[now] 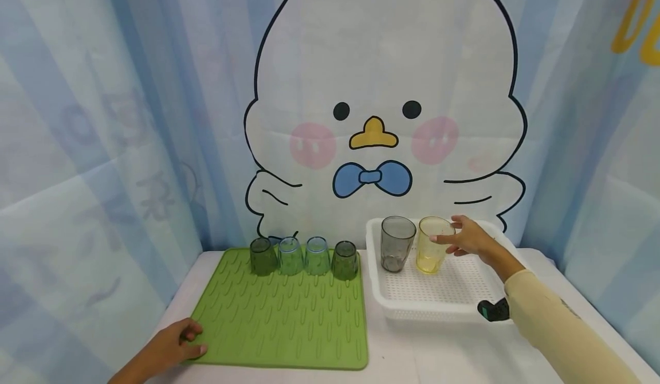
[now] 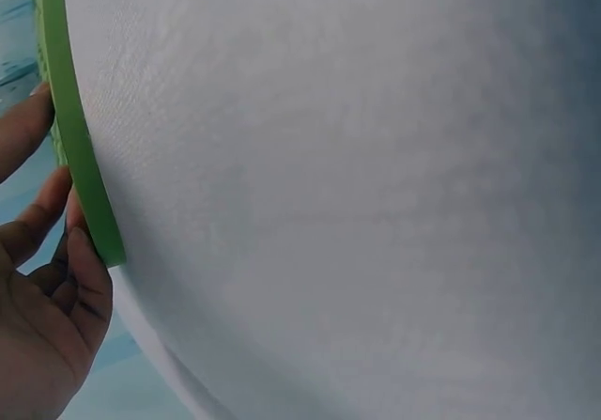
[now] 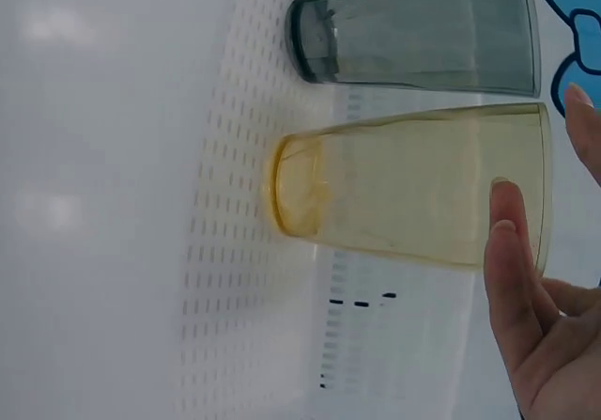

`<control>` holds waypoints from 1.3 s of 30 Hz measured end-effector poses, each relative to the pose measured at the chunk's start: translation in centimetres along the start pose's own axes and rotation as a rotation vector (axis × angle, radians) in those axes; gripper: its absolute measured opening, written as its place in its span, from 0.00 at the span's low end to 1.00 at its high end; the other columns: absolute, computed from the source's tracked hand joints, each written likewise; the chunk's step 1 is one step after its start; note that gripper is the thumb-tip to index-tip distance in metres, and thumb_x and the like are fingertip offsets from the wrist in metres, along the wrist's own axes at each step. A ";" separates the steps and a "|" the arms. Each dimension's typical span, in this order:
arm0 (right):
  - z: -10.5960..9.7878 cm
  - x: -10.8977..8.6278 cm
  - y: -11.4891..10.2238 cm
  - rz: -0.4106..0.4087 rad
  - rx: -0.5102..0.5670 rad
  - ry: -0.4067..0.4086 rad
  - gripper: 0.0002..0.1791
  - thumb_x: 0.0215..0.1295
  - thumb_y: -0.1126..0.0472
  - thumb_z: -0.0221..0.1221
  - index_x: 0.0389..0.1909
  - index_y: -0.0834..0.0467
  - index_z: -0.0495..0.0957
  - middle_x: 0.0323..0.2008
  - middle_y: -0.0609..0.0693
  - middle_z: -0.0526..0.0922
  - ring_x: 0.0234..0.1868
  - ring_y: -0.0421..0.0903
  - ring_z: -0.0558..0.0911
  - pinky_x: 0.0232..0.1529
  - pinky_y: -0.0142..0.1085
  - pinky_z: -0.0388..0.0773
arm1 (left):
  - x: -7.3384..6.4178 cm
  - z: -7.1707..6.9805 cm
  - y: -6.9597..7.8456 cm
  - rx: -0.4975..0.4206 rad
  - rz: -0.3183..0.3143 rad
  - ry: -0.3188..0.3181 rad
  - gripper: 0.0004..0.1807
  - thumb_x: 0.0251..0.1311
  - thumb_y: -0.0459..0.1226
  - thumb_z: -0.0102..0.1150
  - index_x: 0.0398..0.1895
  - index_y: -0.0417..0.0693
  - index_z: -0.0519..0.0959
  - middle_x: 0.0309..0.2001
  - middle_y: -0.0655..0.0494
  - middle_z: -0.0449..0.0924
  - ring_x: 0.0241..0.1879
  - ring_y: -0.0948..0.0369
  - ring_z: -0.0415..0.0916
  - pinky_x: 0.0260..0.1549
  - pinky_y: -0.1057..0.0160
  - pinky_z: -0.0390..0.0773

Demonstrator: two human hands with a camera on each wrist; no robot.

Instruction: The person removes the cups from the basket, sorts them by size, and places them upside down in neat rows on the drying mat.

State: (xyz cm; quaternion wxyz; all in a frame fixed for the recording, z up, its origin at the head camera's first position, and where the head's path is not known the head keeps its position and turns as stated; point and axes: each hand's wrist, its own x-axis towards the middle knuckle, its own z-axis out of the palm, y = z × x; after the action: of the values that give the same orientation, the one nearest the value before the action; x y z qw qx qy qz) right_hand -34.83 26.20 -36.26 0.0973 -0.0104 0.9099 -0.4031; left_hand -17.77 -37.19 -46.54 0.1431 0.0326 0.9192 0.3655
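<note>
Left hand point(image 1: 170, 345) loose on mat point(image 1: 289, 321) edge; right point(image 1: 468, 237), loose, by yellow glass point(image 1: 429, 256); room nearside.

Behind the white-covered table point(image 1: 412, 349) hangs a striped curtain point(image 1: 213, 97) printed with a cartoon bird point(image 1: 378, 57): pink cheeks point(image 1: 312, 145), yellow beak point(image 1: 373, 134), blue bow tie point(image 1: 370, 177).

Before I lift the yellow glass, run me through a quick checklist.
1. Yellow glass upright in the white basket: ok.
2. Gap between it and the gray glass: ok, though narrow.
3. Right hand closed round the yellow glass: not ok, looks open.
4. Left hand touching the green mat: ok.
5. Bare mat in front of the four small glasses: ok.
6. Yellow glass dry: cannot tell.
</note>
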 end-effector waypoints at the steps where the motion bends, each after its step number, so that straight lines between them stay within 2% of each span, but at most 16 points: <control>1: 0.0 0.1 0.1 0.002 -0.006 -0.009 0.66 0.48 0.36 0.67 0.72 0.68 0.38 0.68 0.71 0.51 0.36 0.47 0.82 0.42 0.41 0.80 | 0.0 0.0 0.0 0.003 0.001 0.002 0.24 0.58 0.45 0.63 0.46 0.34 0.73 0.40 0.51 0.75 0.40 0.54 0.72 0.37 0.54 0.74; 8: 0.0 0.4 0.0 0.002 -0.054 -0.039 0.66 0.48 0.40 0.69 0.71 0.71 0.38 0.65 0.73 0.55 0.32 0.45 0.81 0.37 0.38 0.80 | 0.0 0.1 -0.3 -0.006 0.002 0.001 0.23 0.58 0.46 0.63 0.46 0.35 0.73 0.40 0.51 0.76 0.41 0.54 0.73 0.38 0.53 0.75; 15: 0.3 0.6 -0.4 -0.003 -0.072 -0.041 0.63 0.49 0.43 0.70 0.71 0.70 0.39 0.64 0.74 0.57 0.33 0.46 0.81 0.37 0.39 0.80 | -0.4 0.0 -0.4 -0.034 0.036 -0.013 0.22 0.59 0.44 0.61 0.46 0.34 0.73 0.39 0.51 0.75 0.40 0.53 0.73 0.37 0.53 0.75; 27: 0.5 0.4 -0.1 -0.024 -0.138 0.020 0.57 0.49 0.43 0.70 0.66 0.74 0.51 0.56 0.73 0.65 0.28 0.46 0.79 0.33 0.36 0.79 | -0.2 0.1 -0.4 -0.064 -0.008 0.000 0.23 0.60 0.44 0.61 0.47 0.33 0.72 0.41 0.50 0.74 0.40 0.55 0.72 0.35 0.55 0.74; 33: 0.1 -0.7 0.1 -0.064 -0.113 0.080 0.57 0.49 0.42 0.69 0.67 0.72 0.49 0.62 0.71 0.62 0.29 0.45 0.80 0.34 0.39 0.80 | 0.0 0.2 -0.7 -0.075 -0.003 -0.008 0.23 0.61 0.45 0.60 0.48 0.33 0.72 0.41 0.49 0.74 0.39 0.55 0.71 0.35 0.56 0.74; 39: -0.8 -3.3 -0.3 -0.152 -0.065 0.141 0.59 0.49 0.38 0.67 0.69 0.69 0.47 0.64 0.68 0.61 0.31 0.46 0.82 0.35 0.40 0.80 | -0.1 -0.1 -0.6 -0.088 0.003 -0.016 0.24 0.62 0.45 0.59 0.49 0.31 0.72 0.41 0.49 0.74 0.39 0.56 0.72 0.34 0.57 0.74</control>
State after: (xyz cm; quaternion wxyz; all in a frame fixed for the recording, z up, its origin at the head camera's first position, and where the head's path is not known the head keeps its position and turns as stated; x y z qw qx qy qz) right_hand -31.74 26.91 -34.99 0.0017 -0.0541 0.9238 -0.3791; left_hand -17.70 -37.70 -46.87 0.1514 0.0307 0.9009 0.4056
